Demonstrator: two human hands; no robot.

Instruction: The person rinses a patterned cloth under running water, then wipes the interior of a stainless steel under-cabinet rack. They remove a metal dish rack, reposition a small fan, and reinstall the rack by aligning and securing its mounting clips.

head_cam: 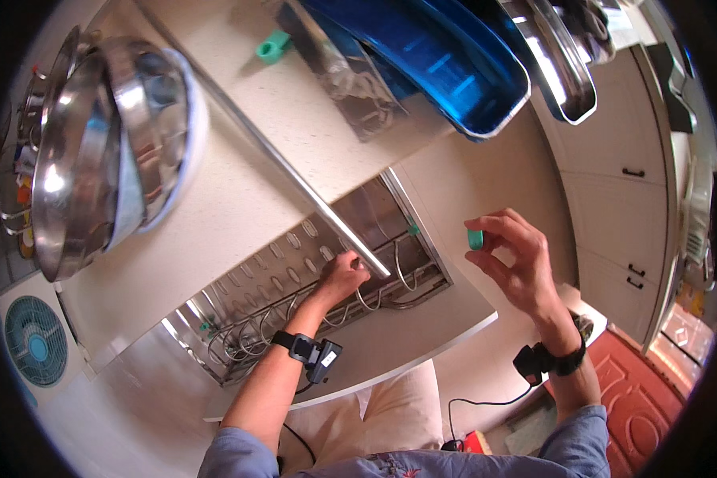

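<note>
My left hand [343,276] is closed near the end of a long metal rod [316,200], over an open drawer with a metal rack [388,239]; the rod crosses the countertop diagonally. Between thumb and forefinger, my right hand [514,257] holds up a small green plastic piece [475,239], to the right of the drawer. Another green plastic fitting [273,47] lies on the countertop near a clear plastic bag [358,89]. Smaller green pieces [414,229] sit at the rack's frame.
Steel bowls [77,173] stand at the left of the countertop [239,173]. Blue trays [454,66] and a metal tray [549,66] are at the top right. The drawer front [406,334] extends towards me. White cabinets [609,197] stand at right, a fan [36,340] at left.
</note>
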